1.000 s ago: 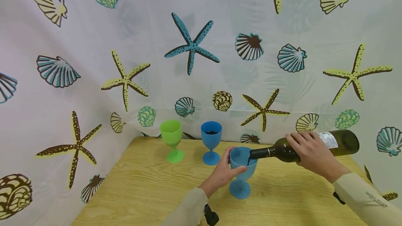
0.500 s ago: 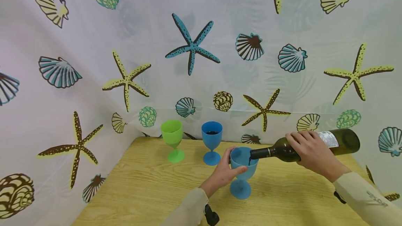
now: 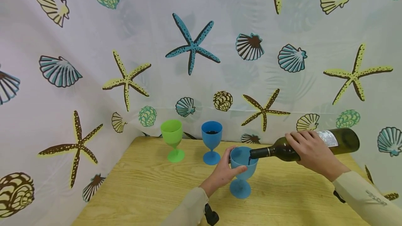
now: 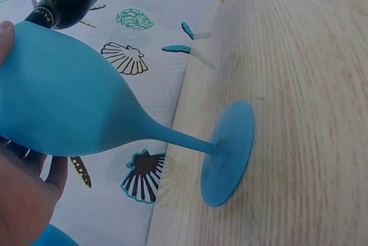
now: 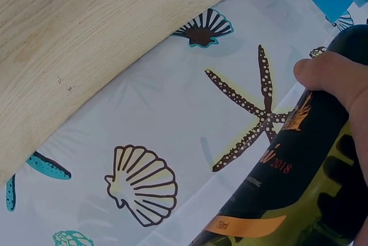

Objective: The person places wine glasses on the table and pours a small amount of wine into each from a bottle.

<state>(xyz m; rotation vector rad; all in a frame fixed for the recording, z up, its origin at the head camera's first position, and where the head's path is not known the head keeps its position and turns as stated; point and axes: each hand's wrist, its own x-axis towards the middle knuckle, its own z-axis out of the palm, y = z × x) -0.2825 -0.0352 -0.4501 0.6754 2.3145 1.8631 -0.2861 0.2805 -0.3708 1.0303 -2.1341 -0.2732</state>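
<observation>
In the head view, my left hand [image 3: 221,173] holds the bowl of a light blue plastic goblet [image 3: 245,173], thumb on the near side. Its round foot [image 4: 227,154] rests on the table in the left wrist view. My right hand [image 3: 314,154] grips a dark green wine bottle [image 3: 347,141] around the body, tipped nearly level with its neck over the goblet's rim. A thin dark stream of wine [image 3: 250,160] runs from the mouth into the bowl. How full the goblet is cannot be seen. The bottle's label [image 5: 282,165] shows in the right wrist view.
A darker blue goblet [image 3: 211,142] with dark liquid inside stands behind the held one. To its left is a green goblet [image 3: 171,136]. All are on a wooden table [image 3: 141,191], backed by a white curtain [image 3: 150,27] printed with shells and starfish.
Hands, bottle and goblets hold the same places. Dark wine runs from the bottle into the light blue goblet in all three head frames.
</observation>
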